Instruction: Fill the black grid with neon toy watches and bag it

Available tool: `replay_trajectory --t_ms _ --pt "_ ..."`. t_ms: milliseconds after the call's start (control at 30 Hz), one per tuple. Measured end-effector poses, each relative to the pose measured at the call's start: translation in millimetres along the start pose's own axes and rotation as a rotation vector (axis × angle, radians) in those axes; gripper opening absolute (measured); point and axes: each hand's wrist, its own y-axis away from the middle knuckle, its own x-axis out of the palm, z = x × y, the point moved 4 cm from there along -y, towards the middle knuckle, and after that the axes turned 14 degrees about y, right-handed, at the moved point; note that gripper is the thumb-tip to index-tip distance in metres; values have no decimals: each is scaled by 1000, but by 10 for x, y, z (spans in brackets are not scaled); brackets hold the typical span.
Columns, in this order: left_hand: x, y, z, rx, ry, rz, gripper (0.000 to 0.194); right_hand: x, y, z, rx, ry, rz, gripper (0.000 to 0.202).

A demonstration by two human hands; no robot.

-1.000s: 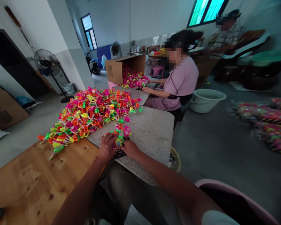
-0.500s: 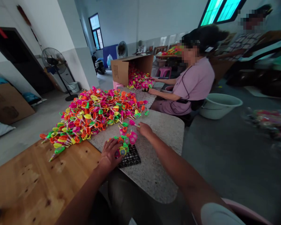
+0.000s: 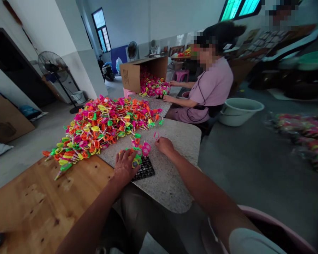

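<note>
A big heap of bright plastic toy pieces (image 3: 106, 123) in pink, orange, green and yellow covers the far left of the speckled stone table (image 3: 175, 148). In front of me lies a small black grid tray (image 3: 144, 169) with several coloured pieces standing in it. My left hand (image 3: 124, 165) rests on the tray's left side, fingers over the pieces there. My right hand (image 3: 164, 144) is a little right of the tray and pinches a pink toy piece (image 3: 156, 135) just above the table.
A wooden table (image 3: 42, 197) adjoins on the left. A person in a pink shirt (image 3: 209, 91) works at the far end beside an open cardboard box (image 3: 137, 72) of toys. A white basin (image 3: 240, 111) stands on the floor, a fan (image 3: 51, 67) at the left wall.
My right hand left the tray, reached toward the heap, and now holds a pink piece, drawn slightly back. My left hand stayed on the tray.
</note>
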Motion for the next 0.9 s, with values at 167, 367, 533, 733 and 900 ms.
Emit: replay_trajectory --t_ms 167,367,533,733,900 --pt "25 -12 -1 -2 -27 59 58 230 785 85 -21 -629 113 20" --pt "14 -8 33 3 -15 69 54 528 1293 551 -259 -691 182 8" --pt "17 -9 33 0 -14 66 55 463 1234 630 -354 -655 198 8" --pt "24 10 44 1 -1 52 58 480 1203 598 -368 -684 214 8" --pt "17 24 39 10 6 58 58 495 1192 590 -372 -656 295 14"
